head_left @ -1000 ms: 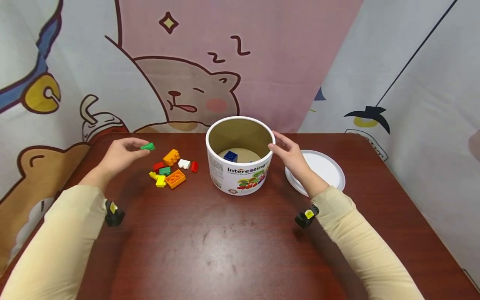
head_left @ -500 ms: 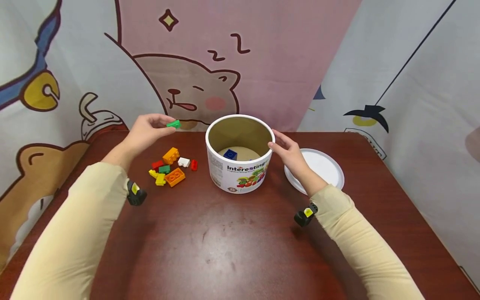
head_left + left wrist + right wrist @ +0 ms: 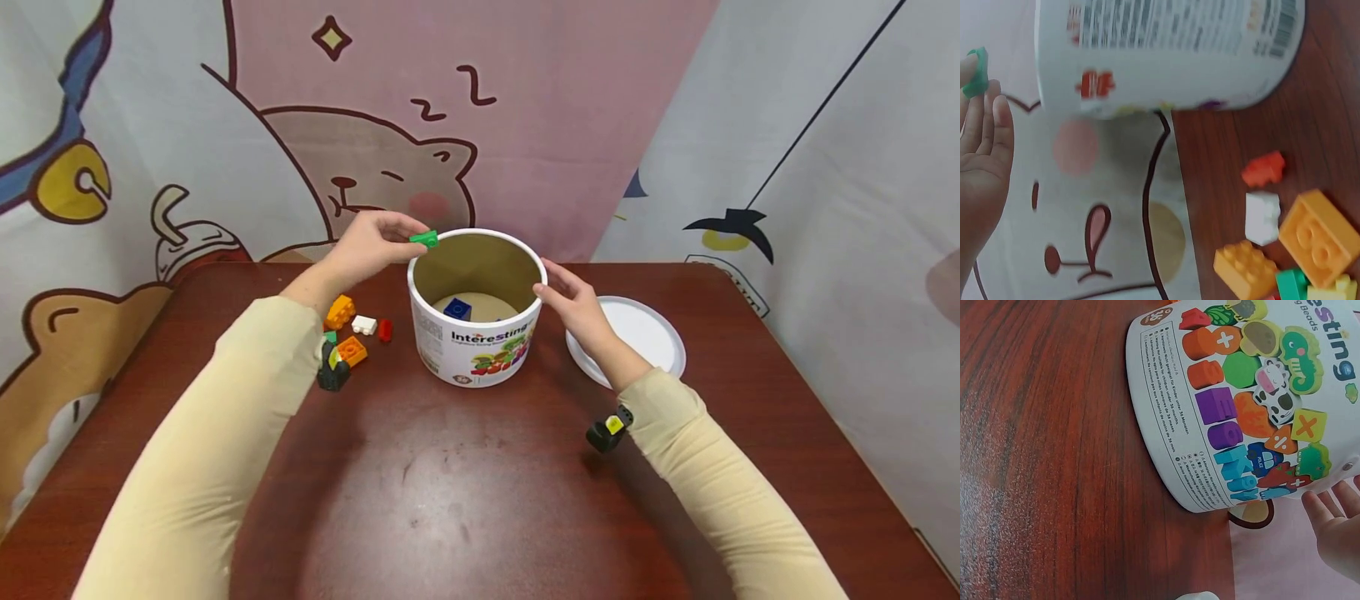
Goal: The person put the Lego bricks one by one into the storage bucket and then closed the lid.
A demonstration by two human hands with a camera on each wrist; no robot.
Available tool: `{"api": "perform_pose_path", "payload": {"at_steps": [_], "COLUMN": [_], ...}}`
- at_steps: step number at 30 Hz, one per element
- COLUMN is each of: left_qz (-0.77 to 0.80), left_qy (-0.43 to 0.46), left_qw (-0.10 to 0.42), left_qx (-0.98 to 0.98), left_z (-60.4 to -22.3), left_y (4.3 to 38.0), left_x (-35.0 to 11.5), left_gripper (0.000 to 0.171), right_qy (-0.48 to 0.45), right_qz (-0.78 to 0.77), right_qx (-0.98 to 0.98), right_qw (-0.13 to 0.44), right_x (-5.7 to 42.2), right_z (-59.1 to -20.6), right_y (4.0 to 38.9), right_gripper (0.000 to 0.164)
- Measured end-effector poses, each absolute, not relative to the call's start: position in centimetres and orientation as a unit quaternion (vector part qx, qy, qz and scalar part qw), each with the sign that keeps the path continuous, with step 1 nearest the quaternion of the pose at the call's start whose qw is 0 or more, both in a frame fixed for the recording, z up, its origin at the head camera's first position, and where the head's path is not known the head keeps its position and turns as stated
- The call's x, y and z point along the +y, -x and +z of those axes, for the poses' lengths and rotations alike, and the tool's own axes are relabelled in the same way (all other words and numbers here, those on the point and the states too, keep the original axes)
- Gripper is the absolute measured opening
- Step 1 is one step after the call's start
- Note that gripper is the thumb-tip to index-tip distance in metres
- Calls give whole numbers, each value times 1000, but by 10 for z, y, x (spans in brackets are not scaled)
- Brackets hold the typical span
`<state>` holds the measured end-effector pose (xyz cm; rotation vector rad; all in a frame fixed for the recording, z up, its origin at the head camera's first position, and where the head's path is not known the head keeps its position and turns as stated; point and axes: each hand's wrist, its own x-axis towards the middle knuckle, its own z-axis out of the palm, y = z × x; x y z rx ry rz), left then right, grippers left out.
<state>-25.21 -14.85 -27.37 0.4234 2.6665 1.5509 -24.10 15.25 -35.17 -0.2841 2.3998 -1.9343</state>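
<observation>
My left hand point(image 3: 378, 243) pinches a small green toy brick point(image 3: 424, 239) between thumb and fingertips. In the head view, hand and brick are at the upper left rim of a white round bucket point(image 3: 480, 354). The left wrist view has the green brick point(image 3: 979, 72) at its left edge, beside the tilted-looking bucket wall. My right hand point(image 3: 579, 315) holds the bucket's right side at the rim, thumb in front and fingers farther back. Its fingertips touch the printed wall in the right wrist view. Inside the bucket, a dark blue brick point(image 3: 457, 309) lies on the bottom.
Left of the bucket lie loose bricks: two orange ones, one of them an orange brick point(image 3: 1319, 237), a white brick point(image 3: 364, 325) and a red brick point(image 3: 386, 330). Green and yellow pieces are partly hidden by my left arm. A white lid point(image 3: 637, 333) lies behind my right forearm.
My left hand has carried the green brick rightward and up, from beside the loose bricks to the bucket's rim. The right hand has stayed on the bucket.
</observation>
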Motion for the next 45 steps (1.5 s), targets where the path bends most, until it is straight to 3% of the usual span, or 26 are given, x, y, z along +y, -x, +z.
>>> {"api": "perform_pose_path", "payload": {"at_steps": [11,20,30,45], "left_qz": [481,483,502,451], "left_qy": [-201,-218,-159,-48], "left_qw": [48,51,7,21], "left_qx": [852,846,850,891], "left_z": [-278,-281,-275,-317], "left_y": [259,258,254,230], "left_x": [-95,-86,-137,-241], "left_gripper": [27,28,34,46], "right_qy": [94,96,95,90], "right_qz": [-627,-627,-627,-621], "right_qx": [773,773,773,778], "right_qw": [19,17,14,21], "right_x": [153,151,152,152], "right_z": [-352,-353,-352,-352], "right_y": [240,241,241,241], "right_gripper": [52,52,52,53]}}
